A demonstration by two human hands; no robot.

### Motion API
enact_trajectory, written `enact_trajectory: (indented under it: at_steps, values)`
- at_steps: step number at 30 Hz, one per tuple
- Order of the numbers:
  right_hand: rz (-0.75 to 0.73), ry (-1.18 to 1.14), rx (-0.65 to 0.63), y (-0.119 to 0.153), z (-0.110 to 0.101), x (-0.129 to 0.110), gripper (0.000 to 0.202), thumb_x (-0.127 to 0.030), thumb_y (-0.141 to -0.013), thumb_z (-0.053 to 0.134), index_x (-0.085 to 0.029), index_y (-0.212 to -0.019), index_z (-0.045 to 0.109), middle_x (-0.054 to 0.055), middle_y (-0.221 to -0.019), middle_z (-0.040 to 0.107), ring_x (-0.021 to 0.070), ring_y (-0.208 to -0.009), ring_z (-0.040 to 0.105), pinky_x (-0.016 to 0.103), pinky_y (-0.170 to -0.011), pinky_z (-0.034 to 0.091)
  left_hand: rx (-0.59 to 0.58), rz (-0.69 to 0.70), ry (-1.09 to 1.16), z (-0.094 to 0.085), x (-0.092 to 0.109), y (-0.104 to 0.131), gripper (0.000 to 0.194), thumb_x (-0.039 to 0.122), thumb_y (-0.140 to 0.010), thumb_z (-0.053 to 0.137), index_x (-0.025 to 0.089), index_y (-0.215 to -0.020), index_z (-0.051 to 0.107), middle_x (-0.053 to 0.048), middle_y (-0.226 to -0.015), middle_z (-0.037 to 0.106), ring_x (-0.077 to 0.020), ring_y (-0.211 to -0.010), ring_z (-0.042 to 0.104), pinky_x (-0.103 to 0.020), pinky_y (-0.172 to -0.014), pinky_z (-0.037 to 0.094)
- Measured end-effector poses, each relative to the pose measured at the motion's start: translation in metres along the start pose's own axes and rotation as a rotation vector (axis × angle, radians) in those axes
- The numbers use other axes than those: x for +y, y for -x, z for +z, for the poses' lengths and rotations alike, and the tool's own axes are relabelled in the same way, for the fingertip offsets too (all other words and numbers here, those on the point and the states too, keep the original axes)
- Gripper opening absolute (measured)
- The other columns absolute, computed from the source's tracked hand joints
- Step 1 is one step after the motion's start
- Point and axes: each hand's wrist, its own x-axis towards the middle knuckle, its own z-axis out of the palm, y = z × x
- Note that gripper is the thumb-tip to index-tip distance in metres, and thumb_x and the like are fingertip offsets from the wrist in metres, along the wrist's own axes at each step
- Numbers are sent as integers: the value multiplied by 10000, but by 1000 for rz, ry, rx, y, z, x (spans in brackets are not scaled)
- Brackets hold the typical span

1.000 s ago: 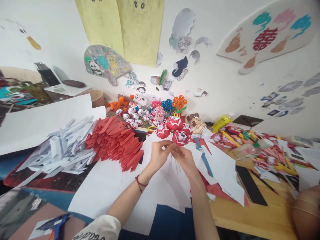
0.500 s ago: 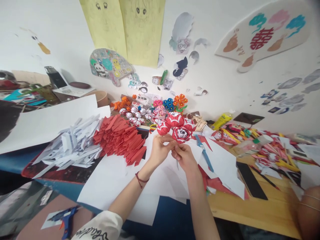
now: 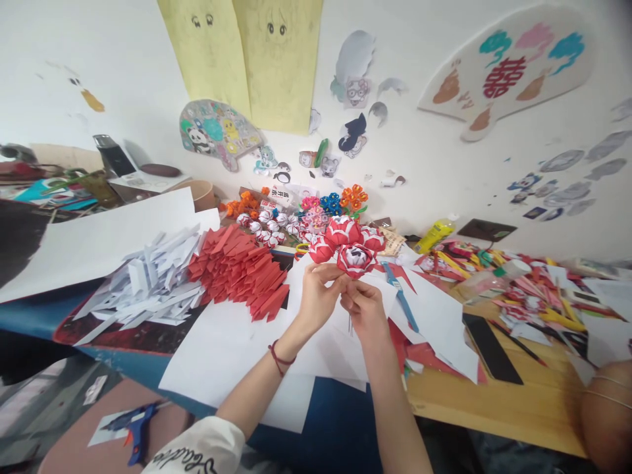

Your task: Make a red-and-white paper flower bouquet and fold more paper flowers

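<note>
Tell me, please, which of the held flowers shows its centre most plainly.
The lowest flower, above the right hand; its dark-and-white centre faces the camera, while the other flowers show mainly outer petals.

Far wall [image 3: 407,39]: two yellow drawings [image 3: 281,72], painted fan [image 3: 538,82] to their right. Far left: dark flask [image 3: 114,158], oval case [image 3: 160,170] beside it. Right: yellow bottle [image 3: 435,235] far, black slab [image 3: 492,347] near, on wooden worktop [image 3: 459,403].

Arms [image 3: 261,388] stretched forward; left hand [image 3: 318,296], right hand [image 3: 368,306] pinching, close together.
</note>
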Motion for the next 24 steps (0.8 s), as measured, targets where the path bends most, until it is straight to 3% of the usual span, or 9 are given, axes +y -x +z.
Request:
enact_trajectory:
  at_steps: [7,14,21,24]
  values:
    - [-77,-3,3,7,1,-1,289,-348,-746,733,-165,-556,613,-40,-473,385,77,-471,293,274,-484,162,33,-12,-73,4,9,9,307,237,-889,563,197,-614,694,-23,-716,694,-188,-795,596,-362,-862,414]
    - [-92,1,48,11,4,-6,284,-345,-742,729,-168,-548,619,-41,-472,367,83,-481,288,276,-495,174,-15,-42,36,7,9,10,249,321,-906,540,186,-850,742,-58,-780,728,-212,-828,651,-330,-790,496]
    - [-65,-133,0,9,1,-3,262,-318,-717,759,-167,-549,627,-45,-463,385,70,-460,297,266,-487,175,-81,13,-69,0,16,9,310,243,-914,513,174,-657,673,-27,-661,679,-163,-695,604,-301,-788,440]
    - [-28,-200,-50,8,-2,0,327,-332,-720,762,-168,-503,581,-52,-443,369,65,-438,286,262,-475,173,-145,59,-95,-6,19,6,299,233,-924,512,176,-669,658,-1,-660,674,-131,-653,572,-282,-783,410]
